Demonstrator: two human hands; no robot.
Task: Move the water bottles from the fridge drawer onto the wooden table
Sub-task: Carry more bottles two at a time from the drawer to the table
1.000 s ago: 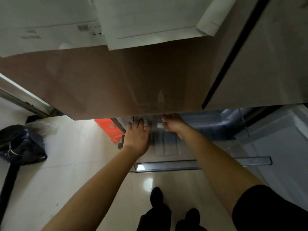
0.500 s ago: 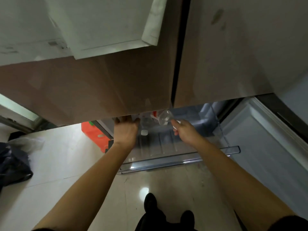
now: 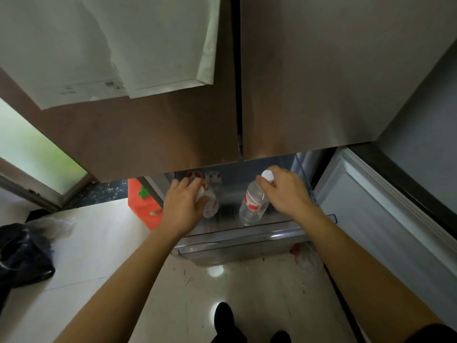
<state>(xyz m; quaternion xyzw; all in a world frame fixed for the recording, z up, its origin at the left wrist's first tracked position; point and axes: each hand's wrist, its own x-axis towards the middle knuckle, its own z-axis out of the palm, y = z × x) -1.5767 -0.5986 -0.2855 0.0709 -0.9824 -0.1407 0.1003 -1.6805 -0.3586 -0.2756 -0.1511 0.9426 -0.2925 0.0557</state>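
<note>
Head view, edges: the clear front rim of the pulled-out fridge drawer (image 3: 237, 240) runs just below both hands, and the upper fridge doors (image 3: 173, 134) overhang its back part.
Head view, open room: pale floor (image 3: 99, 243) lies in front of the drawer. An orange crate (image 3: 143, 204) sits just beside its left corner, an open lower door (image 3: 383, 219) flanks its right, and a dark bag (image 3: 22, 253) lies well apart at left.
Left hand (image 3: 184, 206): fingers curled round the top of the left bottle (image 3: 210, 205), hiding its cap.
Right hand (image 3: 284, 194): fingertips pinch the right bottle (image 3: 253, 204) at the neck, by its white cap (image 3: 267, 175).
Where: both bottles are within the drawer, apart from each other.
Axis: each is near upright, top up and base down. I cannot tell if the bases touch.
Back: more labelled bottles (image 3: 212, 175) under the overhang.
</note>
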